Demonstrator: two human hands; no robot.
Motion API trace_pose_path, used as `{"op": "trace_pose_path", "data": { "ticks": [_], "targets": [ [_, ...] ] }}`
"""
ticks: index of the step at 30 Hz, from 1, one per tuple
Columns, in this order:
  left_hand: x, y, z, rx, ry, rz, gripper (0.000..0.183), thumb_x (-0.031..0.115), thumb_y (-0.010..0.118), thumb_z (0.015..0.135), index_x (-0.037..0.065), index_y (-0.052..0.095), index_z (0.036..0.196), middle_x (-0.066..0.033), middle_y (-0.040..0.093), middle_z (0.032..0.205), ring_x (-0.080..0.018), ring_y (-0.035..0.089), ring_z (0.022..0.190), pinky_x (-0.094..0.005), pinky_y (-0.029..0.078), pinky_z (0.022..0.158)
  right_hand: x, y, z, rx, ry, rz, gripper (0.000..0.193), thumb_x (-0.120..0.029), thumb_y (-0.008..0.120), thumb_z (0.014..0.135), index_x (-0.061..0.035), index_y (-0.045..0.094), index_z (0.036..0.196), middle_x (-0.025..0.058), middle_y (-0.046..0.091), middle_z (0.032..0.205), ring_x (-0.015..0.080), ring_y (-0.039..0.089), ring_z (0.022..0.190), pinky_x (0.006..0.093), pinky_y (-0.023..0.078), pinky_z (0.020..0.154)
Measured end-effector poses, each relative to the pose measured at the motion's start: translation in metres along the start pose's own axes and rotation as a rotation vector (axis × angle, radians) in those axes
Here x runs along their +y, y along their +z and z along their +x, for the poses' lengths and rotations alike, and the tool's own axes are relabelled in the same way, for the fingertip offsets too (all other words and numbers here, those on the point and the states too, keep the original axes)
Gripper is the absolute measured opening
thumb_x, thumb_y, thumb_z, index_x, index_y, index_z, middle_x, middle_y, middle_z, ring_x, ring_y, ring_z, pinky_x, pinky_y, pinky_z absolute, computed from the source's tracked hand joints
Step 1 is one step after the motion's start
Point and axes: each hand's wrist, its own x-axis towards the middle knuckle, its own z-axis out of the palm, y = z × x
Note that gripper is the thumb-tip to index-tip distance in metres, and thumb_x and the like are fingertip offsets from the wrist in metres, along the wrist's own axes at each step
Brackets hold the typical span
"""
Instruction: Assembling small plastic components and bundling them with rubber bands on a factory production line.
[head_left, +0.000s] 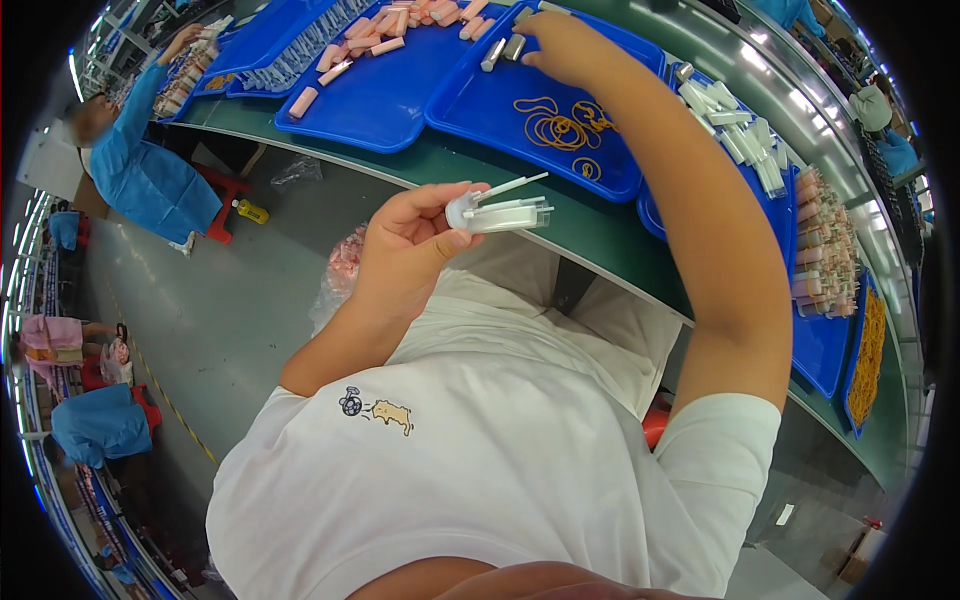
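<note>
My left hand [410, 235], closed in a pinch, holds a bundle of clear and white plastic tubes [505, 216] by its rounded white end. Thin white stems stick out of the bundle toward the right. My right arm stretches across the table, and my right hand [565, 48] is over the far part of a blue tray [480, 115]. Its thumb and fingertips are apart beside a short silver cylinder [514, 47]; a second silver cylinder [492, 55] lies just left of it. Loose tan rubber bands [556, 130] lie nearer in that tray.
Left of it, another blue tray [375, 105] holds pink cylinders [390, 46]. On the right are white plastic pieces [740, 135], stacked pink-and-clear bundles [825, 250] and a tray of rubber bands [868, 355]. A person in blue [150, 180] sits at the left, near a yellow bottle [250, 211].
</note>
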Motion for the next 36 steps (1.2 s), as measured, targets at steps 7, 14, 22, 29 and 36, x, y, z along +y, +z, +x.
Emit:
{"op": "trace_pose_path", "data": {
  "ticks": [7, 14, 22, 29, 36],
  "targets": [
    [0.001, -0.016, -0.001, -0.009, 0.199, 0.214, 0.04, -0.01, 0.068, 0.08, 0.003, 0.064, 0.118, -0.0201, 0.057, 0.125, -0.0297, 0.058, 0.117, -0.036, 0.056, 0.091, -0.036, 0.005, 0.032, -0.264, 0.191, -0.012, 0.037, -0.035, 0.076, 0.08, -0.0088, 0.072, 0.105, 0.0125, 0.072, 0.096, 0.0267, 0.069, 0.093, 0.0371, 0.054, 0.081],
    [-0.002, -0.007, 0.007, -0.078, 0.259, 0.202, 0.045, -0.012, 0.068, 0.079, 0.0, 0.063, 0.122, -0.013, 0.059, 0.117, -0.0167, 0.06, 0.101, -0.0272, 0.052, 0.086, -0.026, -0.012, -0.028, -0.08, 0.127, 0.155, 0.034, -0.001, 0.064, 0.081, -0.0077, 0.067, 0.115, 0.015, 0.069, 0.11, 0.0253, 0.066, 0.102, 0.0361, 0.053, 0.088],
    [0.005, -0.006, 0.007, -0.059, 0.3, 0.237, 0.043, -0.01, 0.069, 0.081, -0.001, 0.063, 0.123, -0.0119, 0.058, 0.113, -0.0162, 0.061, 0.097, -0.0257, 0.053, 0.083, -0.085, -0.138, -0.128, 0.02, 0.245, 1.005, 0.032, 0.004, 0.065, 0.082, -0.0021, 0.069, 0.113, 0.0085, 0.069, 0.107, 0.0152, 0.065, 0.095, 0.0267, 0.053, 0.079],
    [0.002, 0.006, 0.013, -0.16, 0.254, 0.25, 0.044, -0.008, 0.07, 0.08, -0.002, 0.062, 0.123, -0.0106, 0.058, 0.109, -0.0147, 0.06, 0.094, -0.025, 0.053, 0.081, -0.128, -0.116, -0.212, 0.189, 0.394, 1.315, 0.03, 0.013, 0.059, 0.083, -0.0006, 0.07, 0.108, 0.0131, 0.066, 0.113, 0.0151, 0.067, 0.089, 0.0204, 0.052, 0.067],
    [0.001, 0.015, 0.014, -0.21, 0.233, 0.32, 0.043, -0.008, 0.07, 0.08, -0.002, 0.063, 0.122, -0.0117, 0.057, 0.111, -0.0144, 0.059, 0.093, -0.0227, 0.054, 0.077, -0.136, -0.095, -0.229, 0.385, 0.323, 1.587, 0.025, 0.009, 0.059, 0.087, 0.0, 0.068, 0.109, 0.0182, 0.063, 0.116, 0.0197, 0.068, 0.088, 0.0232, 0.054, 0.065]
  ]
}}
